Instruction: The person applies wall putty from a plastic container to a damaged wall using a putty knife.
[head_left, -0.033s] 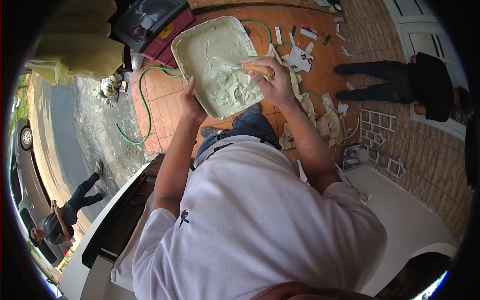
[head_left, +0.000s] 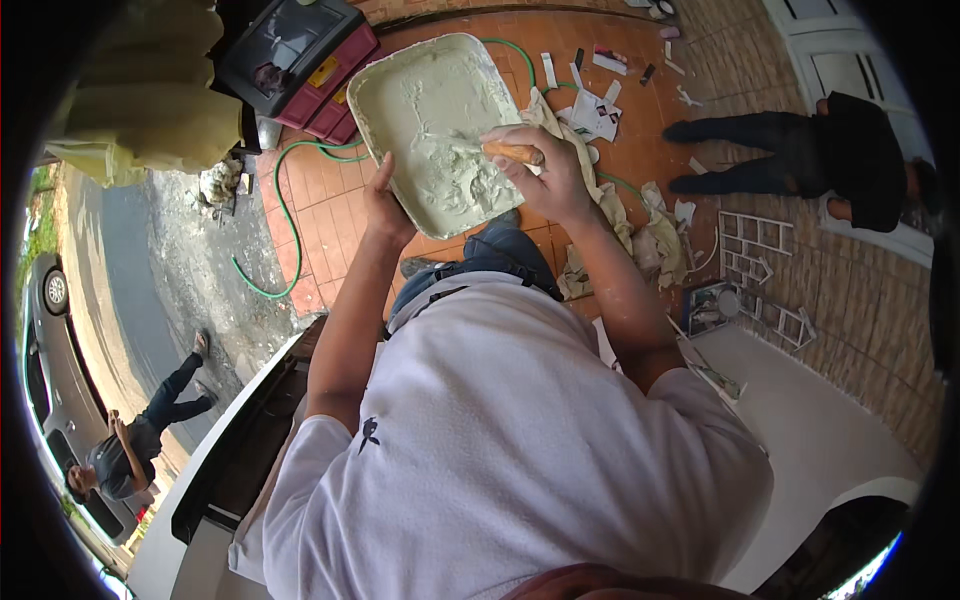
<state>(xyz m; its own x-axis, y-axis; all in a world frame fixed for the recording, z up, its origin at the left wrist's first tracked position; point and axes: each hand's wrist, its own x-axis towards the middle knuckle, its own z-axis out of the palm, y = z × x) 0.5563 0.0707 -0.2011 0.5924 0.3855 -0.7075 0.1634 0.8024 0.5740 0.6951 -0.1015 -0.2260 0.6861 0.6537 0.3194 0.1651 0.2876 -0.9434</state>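
Tray [head_left: 398, 60] of pale paste [head_left: 450, 170] is held up in front of the body. My left hand [head_left: 385, 205] is curled against its lower left edge, thumb up at the rim, the other fingers hidden from me. My right hand [head_left: 555, 175] is closed round the wooden handle [head_left: 515, 152] of a tool; I cannot tell whether its far end is in the paste. Beyond, I see a green hose [head_left: 283, 190] and a dark-lidded red box [head_left: 325, 95] left of the tray, crumpled cloth [head_left: 648, 240] to the right, and two people farther out.
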